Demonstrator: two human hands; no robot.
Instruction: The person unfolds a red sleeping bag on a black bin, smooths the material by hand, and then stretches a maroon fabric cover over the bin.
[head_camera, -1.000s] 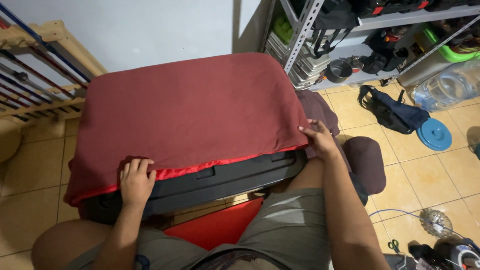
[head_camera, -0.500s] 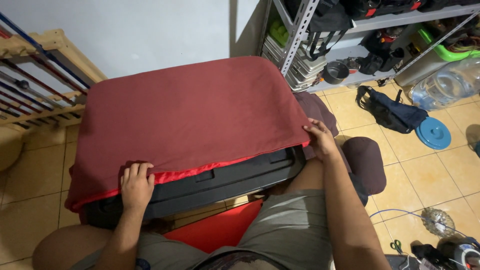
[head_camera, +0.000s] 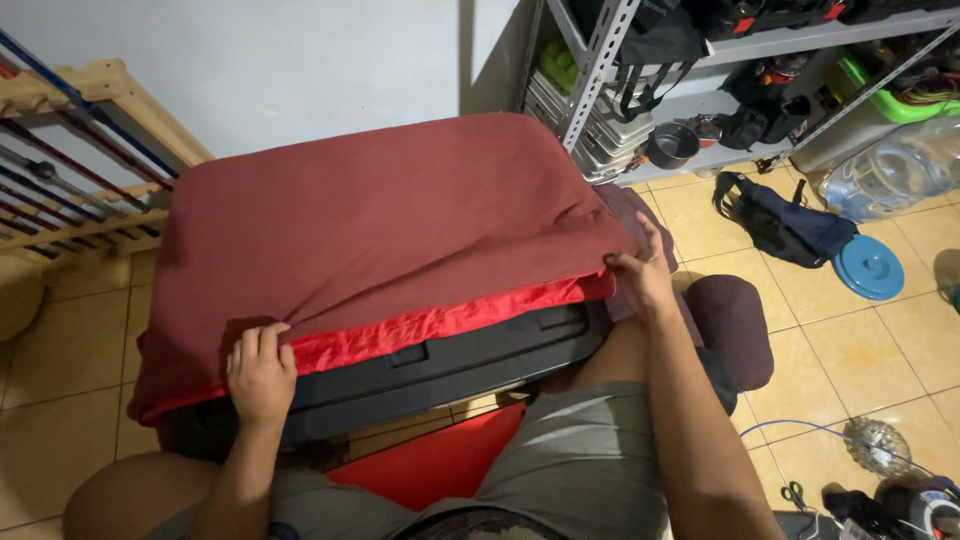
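Fingers (head_camera: 262, 340) of my left hand (head_camera: 260, 378) curl over the near edge of the maroon cloth (head_camera: 380, 230), pinching its hem where the bright red lining (head_camera: 430, 322) shows; my right hand (head_camera: 640, 275) pinches the near right corner the same way, thumb on top. Both grips sit on the near hem, so I judge the cloth is held taut between them. It lies spread flat over a black hard case (head_camera: 450, 365) on the tiled floor (head_camera: 880, 340), draped past its far and left sides. That case is shut, its contents hidden. On the metal shelf (head_camera: 720, 150) to the right stand stacked tins and a small pot (head_camera: 672, 143)
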